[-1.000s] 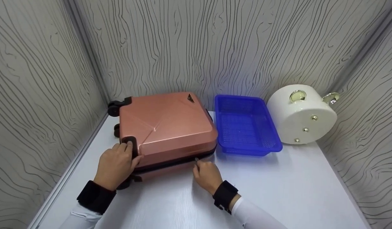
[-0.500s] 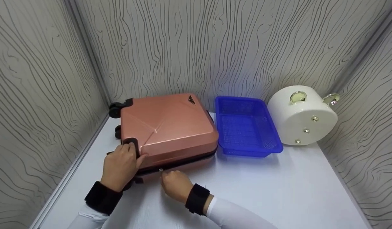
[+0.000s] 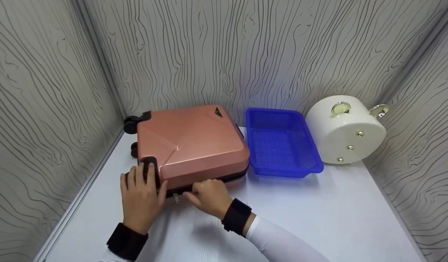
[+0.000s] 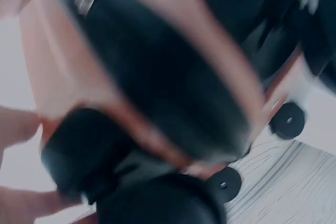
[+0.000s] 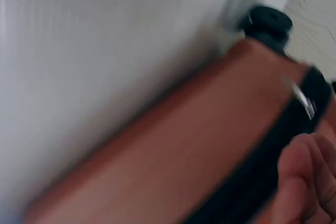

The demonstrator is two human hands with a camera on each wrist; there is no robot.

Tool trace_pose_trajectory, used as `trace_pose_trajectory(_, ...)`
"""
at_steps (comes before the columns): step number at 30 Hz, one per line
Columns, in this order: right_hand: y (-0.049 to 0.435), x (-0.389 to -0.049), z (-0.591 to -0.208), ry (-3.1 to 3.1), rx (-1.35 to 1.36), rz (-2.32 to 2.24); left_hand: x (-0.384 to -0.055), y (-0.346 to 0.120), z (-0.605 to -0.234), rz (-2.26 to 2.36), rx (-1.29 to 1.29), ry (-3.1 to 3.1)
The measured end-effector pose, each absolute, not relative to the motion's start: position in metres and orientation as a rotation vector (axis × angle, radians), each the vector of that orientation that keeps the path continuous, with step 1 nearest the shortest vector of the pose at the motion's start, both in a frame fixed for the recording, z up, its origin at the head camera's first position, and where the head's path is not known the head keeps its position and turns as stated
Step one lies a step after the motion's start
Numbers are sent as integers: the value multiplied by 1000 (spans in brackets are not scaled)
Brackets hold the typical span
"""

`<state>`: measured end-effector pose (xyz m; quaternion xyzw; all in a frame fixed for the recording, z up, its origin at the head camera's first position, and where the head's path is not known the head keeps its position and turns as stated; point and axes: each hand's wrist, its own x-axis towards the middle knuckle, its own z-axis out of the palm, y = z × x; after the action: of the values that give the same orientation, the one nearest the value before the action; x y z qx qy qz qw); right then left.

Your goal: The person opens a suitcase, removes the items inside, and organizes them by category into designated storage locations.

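A rose-pink hard-shell suitcase lies flat, with a black zipper band along its near side. My left hand rests on its near left corner, fingers spread over the black corner guard. The metal zipper pull hangs free between my two hands. Just right of it is my right hand, close against the band with bent fingers and the thumb apart; nothing shows in its grasp. In the right wrist view the pull is apart from the fingertips.
A blue plastic basket stands right of the suitcase. Beyond it sits a white rounded case with gold-toned fittings. Black wheels stick out at the suitcase's left end. Patterned walls enclose the white table.
My right hand pulled the zipper pull leftward along the near side, then let go and shifted slightly right and up. My left hand's fingers have spread out over the corner.
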<state>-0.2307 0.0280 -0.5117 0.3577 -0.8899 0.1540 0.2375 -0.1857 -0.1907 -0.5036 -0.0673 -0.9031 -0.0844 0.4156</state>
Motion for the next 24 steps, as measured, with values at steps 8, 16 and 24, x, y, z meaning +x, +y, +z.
trace_pose_trajectory(8,59,-263,-455,-2416,879,393,-163,-166,-539,-310,-210,-2306)
trace_pose_trajectory(16,64,-286,-446,-2725,902,122,-180,-162,-550,-387,-11,-2700)
trace_pose_trajectory(24,66,-286,-454,-2735,912,181,-177,-156,-552,-436,-48,-2681)
